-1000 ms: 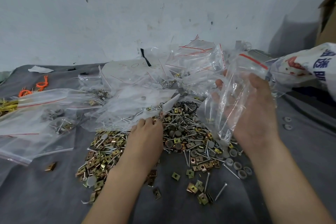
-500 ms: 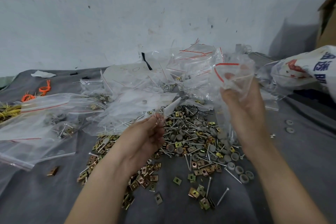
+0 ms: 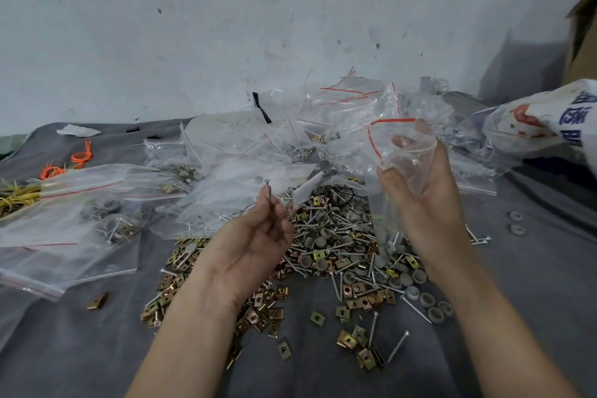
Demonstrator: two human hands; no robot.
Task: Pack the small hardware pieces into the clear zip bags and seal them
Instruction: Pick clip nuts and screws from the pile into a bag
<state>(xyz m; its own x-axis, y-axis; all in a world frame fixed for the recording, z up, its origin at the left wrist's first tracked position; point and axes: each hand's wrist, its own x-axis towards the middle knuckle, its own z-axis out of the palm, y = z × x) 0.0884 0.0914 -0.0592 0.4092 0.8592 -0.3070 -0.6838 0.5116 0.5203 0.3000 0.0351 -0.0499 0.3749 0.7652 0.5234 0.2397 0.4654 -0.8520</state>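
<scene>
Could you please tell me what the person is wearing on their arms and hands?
The left grip and right grip are bare hands, with no gloves, rings or watch visible. The left forearm and right forearm are bare too, with no sleeves in view.

Grey cloth tabletop [image 3: 533, 300] fills the whole lower frame. Dead centre there's a big loose hardware pile [image 3: 329, 242] of screws, brass clips and grey washers. Clear zip bags [image 3: 239, 155] are heaped behind it, with more off to the left. Orange ties [image 3: 80, 157] and yellow ties [image 3: 14, 200] sit at the left edge, and two stray washers [image 3: 516, 216] at right.
</scene>
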